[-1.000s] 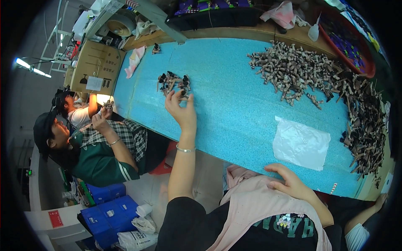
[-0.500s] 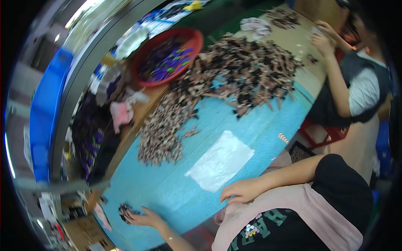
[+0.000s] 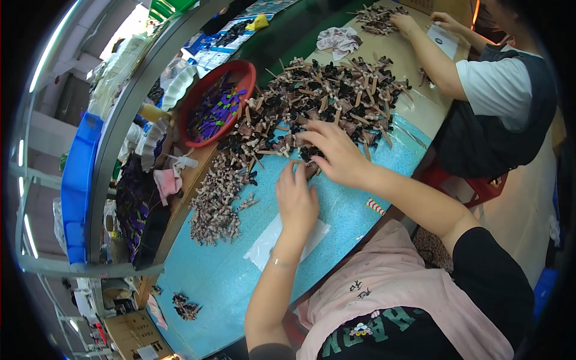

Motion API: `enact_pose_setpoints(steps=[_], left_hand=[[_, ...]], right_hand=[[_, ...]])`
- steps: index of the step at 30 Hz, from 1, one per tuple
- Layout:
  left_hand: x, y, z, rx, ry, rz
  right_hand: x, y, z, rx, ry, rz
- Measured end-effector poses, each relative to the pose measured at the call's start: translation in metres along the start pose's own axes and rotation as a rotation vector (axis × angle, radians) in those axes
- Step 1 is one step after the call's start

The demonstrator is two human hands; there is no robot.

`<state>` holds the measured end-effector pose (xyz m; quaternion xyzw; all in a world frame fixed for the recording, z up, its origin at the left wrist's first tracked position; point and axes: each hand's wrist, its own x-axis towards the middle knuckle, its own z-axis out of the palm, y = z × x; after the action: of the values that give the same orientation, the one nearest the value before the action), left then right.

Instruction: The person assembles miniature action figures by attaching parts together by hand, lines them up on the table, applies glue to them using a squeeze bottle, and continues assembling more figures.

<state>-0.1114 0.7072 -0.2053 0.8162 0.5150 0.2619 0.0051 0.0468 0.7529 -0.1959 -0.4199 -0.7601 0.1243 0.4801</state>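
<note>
The wide heap of small brown, black and pale figure-like pieces with flat tan sticks [image 3: 336, 96] spreads across the upper middle of the frame. Your right hand [image 3: 339, 150] reaches over its lower edge, fingers bent and thumb apart; you cannot be seen clearly enough to tell whether it grips a piece. Your left hand [image 3: 298, 201] is just beside it, at the heap's near edge, fingers loosely extended; whether it holds anything, I cannot tell. Beneath your left wrist, at centre, lies a white translucent plastic sheet [image 3: 260, 247] on the light-blue tabletop [image 3: 210, 273]. Left of centre is a dense pile of tiny pale pieces [image 3: 213, 210]; at upper left, a round red plastic basin [image 3: 249, 81] contains purple-and-green strips [image 3: 216, 111]. A co-worker in a dark vest [image 3: 504, 144] sits at upper right
</note>
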Motion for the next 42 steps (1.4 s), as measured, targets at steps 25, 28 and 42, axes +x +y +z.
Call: enact_pose_setpoints(steps=[25,28,42], left_hand=[[-0.201,0.056,-0.06,-0.071,0.29,-0.603],[-0.222,0.047,-0.057,0.174,0.281,-0.606],[-0.226,0.034,-0.074,-0.035,0.013,-0.456]], right_hand=[[-0.026,-0.029,0.0,0.389,-0.384,-0.101],[-0.076,-0.04,0.0,0.316,-0.498,-0.228],[-0.085,-0.073,-0.004,-0.163,-0.796,-0.197]])
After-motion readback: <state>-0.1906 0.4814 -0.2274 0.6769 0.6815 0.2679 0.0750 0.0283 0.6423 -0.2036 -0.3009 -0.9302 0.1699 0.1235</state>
